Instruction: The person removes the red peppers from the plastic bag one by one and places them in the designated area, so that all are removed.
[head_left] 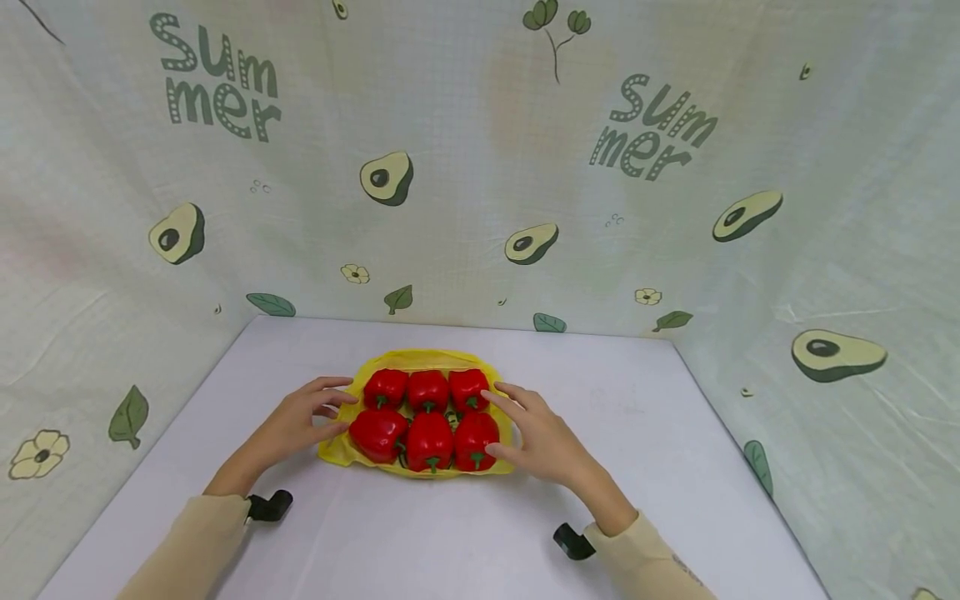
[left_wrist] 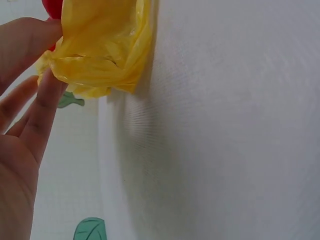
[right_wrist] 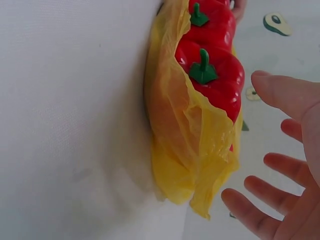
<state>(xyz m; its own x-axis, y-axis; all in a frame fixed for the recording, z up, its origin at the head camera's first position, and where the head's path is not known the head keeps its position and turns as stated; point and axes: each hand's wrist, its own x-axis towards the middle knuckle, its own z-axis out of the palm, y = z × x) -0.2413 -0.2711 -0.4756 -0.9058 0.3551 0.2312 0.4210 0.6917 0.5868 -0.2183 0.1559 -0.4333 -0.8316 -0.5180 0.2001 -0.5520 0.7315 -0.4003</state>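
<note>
Leftmost is the left hand (head_left: 309, 421), its fingers apart and relaxed, at the left end of the yellow bag (head_left: 335, 451); whether the fingertips touch the bag, I cannot tell. The bag lies on the white surface (head_left: 420, 542), near the far edge, slightly closer to the left edge than to the right one. On it are six red peppers (head_left: 430, 440) in two rows of three; most stems face the near side, but the near left one is turned to the right.

The peppers look glossy and firm, so I judge them light, stiff and rather slippery. The bag seems thin and soft, and it could tear if pulled. One pepper is best taken around its widest sides, not by the stem; the whole load should be supported from below, at both ends.

Rightmost is the right hand (head_left: 542, 442), with fingers spread, holding nothing; in the right wrist view it stands apart from the nearest pepper.
</note>
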